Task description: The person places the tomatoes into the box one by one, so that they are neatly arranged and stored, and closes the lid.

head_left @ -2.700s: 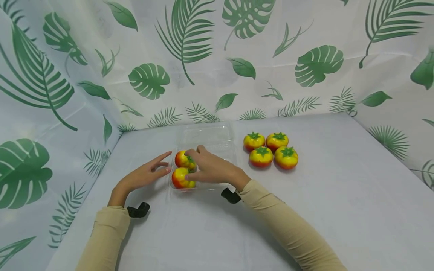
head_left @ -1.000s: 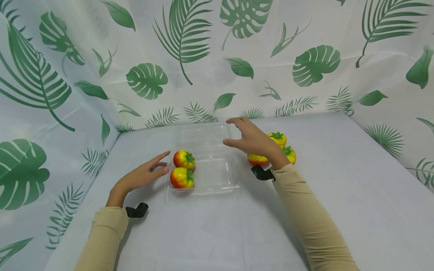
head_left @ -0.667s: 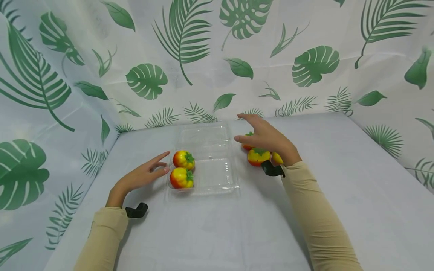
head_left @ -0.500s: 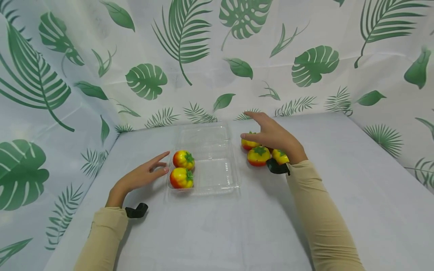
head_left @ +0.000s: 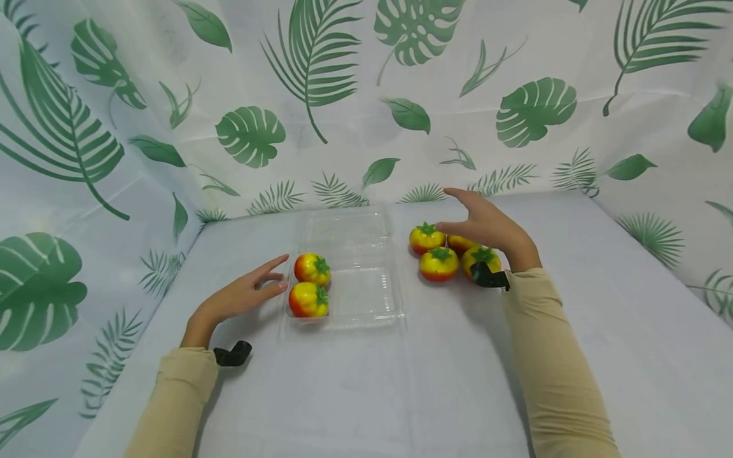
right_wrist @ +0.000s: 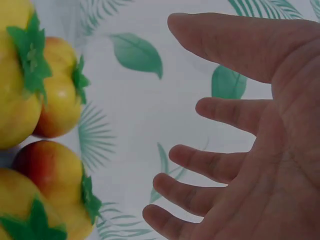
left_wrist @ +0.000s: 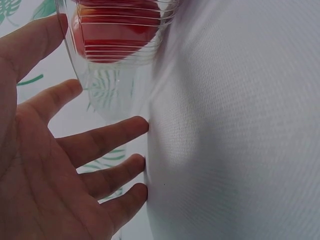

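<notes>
In the head view a clear plastic clamshell box [head_left: 366, 289] lies on the table with its lid [head_left: 346, 226] laid back. Two yellow-and-red tomato-like fruits sit in its left side, a rear one [head_left: 312, 268] and a front one [head_left: 308, 300], their green leafy tops turned right. My left hand [head_left: 240, 298] rests at the box's left wall, fingers spread; in the left wrist view thumb and index finger are at the plastic. My right hand [head_left: 487, 224] hovers over the group of similar fruits [head_left: 439, 264], holding nothing, its fingers spread in the right wrist view.
Several fruits stand close together right of the box, green tops upward; the right hand and wrist camera [head_left: 488, 276] partly cover the right ones. A leaf-printed curtain [head_left: 343, 127] borders the white table [head_left: 355, 394] at the back and sides.
My right hand has left the fruits in the box and moved right, over the loose group, uncovering the box's right side. My left hand has stayed at the box's left wall.
</notes>
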Demonstrator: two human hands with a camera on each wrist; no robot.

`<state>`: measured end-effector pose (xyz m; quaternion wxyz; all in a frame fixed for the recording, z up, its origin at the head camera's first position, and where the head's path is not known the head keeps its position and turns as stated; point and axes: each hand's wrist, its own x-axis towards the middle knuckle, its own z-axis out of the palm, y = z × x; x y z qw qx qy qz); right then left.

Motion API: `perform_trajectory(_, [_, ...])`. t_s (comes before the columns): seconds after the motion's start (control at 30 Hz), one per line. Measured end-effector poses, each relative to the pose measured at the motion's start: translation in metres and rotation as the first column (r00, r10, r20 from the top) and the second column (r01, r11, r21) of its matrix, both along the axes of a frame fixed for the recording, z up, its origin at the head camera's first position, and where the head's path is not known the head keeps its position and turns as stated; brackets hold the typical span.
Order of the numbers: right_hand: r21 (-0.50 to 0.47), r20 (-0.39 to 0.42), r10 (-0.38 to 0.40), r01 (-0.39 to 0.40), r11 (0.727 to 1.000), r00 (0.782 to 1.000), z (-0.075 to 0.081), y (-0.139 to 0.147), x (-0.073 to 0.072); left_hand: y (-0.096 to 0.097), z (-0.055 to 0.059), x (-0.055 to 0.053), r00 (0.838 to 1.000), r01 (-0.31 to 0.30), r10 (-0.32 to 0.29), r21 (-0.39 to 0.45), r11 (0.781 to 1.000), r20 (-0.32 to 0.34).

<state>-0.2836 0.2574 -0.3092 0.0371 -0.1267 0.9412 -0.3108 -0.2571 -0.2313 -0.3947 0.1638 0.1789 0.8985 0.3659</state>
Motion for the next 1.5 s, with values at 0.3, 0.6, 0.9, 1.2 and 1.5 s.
perform_trajectory(0.3, [0.037,0.058,0.019,-0.021,0.999,0.998,-0.01,0.009,-0.008,0.0,0.0,-0.001,1.0,-0.006,0.007,-0.011,1.0,0.01])
perform_trajectory(0.6, [0.121,0.168,0.061,-0.082,0.989,0.984,-0.006,0.02,-0.026,0.0,-0.002,-0.002,1.0,0.001,-0.001,-0.004,1.0,0.008])
perform_trajectory(0.9, [0.189,0.294,0.085,-0.145,0.971,0.952,-0.006,0.025,-0.04,0.0,0.001,-0.001,1.0,0.004,-0.004,-0.003,1.0,0.004])
perform_trajectory(1.2, [0.22,0.413,0.092,-0.198,0.955,0.906,-0.009,0.029,-0.049,0.0,0.0,-0.003,1.0,0.006,-0.006,-0.009,1.0,0.005])
perform_trajectory(1.5, [0.213,0.476,0.087,-0.211,0.954,0.875,-0.016,0.031,-0.056,0.001,0.002,-0.001,1.0,-0.001,0.001,-0.009,1.0,0.003])
